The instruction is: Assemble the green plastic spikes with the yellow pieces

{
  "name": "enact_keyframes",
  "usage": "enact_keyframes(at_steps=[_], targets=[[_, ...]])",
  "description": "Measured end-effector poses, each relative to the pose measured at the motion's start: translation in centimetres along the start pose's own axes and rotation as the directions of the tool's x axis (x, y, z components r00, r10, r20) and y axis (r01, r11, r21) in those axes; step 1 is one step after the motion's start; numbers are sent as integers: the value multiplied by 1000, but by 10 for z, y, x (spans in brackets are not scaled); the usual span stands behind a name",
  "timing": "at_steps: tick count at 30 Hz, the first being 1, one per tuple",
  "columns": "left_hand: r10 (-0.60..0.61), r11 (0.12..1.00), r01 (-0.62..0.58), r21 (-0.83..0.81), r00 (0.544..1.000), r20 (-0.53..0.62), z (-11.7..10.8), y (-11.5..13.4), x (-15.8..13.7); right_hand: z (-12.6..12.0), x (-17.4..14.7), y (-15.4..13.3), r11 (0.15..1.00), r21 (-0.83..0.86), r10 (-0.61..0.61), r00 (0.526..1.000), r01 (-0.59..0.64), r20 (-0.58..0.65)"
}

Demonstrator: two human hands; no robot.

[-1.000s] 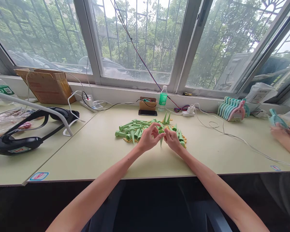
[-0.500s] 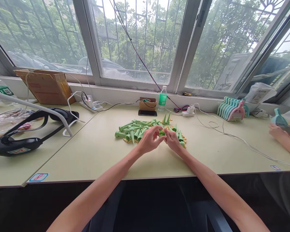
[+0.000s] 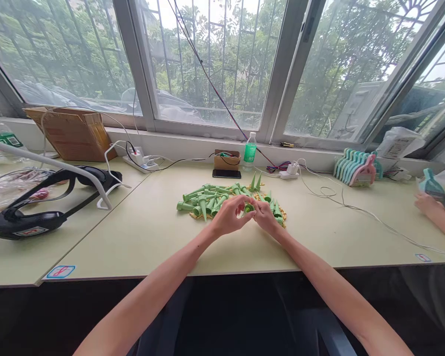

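Observation:
My left hand [image 3: 233,213] curls thumb and fingers round a green plastic cone-shaped spike [image 3: 249,208], its round open end facing me. Against the spike's right side, my right hand [image 3: 264,215] is closed on it too; its fingertips meet those of the left. The rest of the spike is hidden by the fingers. Just beyond both hands lies a pile of similar green spikes [image 3: 203,201], some lying, several standing point up. Small yellow-tan pieces [image 3: 284,215] show under and among the pile.
Behind the pile are a phone [image 3: 226,173], a small cardboard box [image 3: 227,160] and a green-labelled bottle [image 3: 249,151]. A black strapped headset [image 3: 33,222] lies left. White cables [image 3: 371,217] cross the right side, near small hangers [image 3: 352,167] and another person's hands [image 3: 430,203].
The spike's open end has tilted and shows more fully between my hands. My fingers have shifted slightly round it; the pile has not moved.

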State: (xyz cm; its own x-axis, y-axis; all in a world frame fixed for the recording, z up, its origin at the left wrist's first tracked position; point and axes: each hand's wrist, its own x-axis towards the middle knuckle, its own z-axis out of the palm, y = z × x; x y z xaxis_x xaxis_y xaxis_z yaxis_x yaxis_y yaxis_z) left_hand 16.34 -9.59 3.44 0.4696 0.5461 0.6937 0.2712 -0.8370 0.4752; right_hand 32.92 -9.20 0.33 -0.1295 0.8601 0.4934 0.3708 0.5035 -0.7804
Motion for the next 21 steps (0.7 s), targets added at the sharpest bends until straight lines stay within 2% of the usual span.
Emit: enact_keyframes(at_steps=[4, 9, 11, 14, 17, 21], targets=[[-29, 998, 29, -52, 1000, 1, 2, -2, 0, 1, 0, -1, 1000, -4, -10, 1000, 10, 5], [-220, 970, 212, -115, 974, -56, 4, -2, 1, 3, 1, -1, 999, -40, -24, 1000, 23, -18], [-304, 941, 295, -163, 952, -30, 3, -2, 2, 3, 1, -1, 998, -64, -25, 1000, 24, -18], [-424, 861, 436, -262, 899, 104, 1, -2, 3, 3, 1, 0, 995, -91, -29, 1000, 28, -11], [-521, 744, 571, -346, 821, 234, 1, -3, 4, 3, 1, 1, 993, -112, -42, 999, 42, 4], [-571, 627, 676, -388, 737, 361, 1, -4, 5, 4, 1, 1, 992, -114, -59, 998, 62, 28]])
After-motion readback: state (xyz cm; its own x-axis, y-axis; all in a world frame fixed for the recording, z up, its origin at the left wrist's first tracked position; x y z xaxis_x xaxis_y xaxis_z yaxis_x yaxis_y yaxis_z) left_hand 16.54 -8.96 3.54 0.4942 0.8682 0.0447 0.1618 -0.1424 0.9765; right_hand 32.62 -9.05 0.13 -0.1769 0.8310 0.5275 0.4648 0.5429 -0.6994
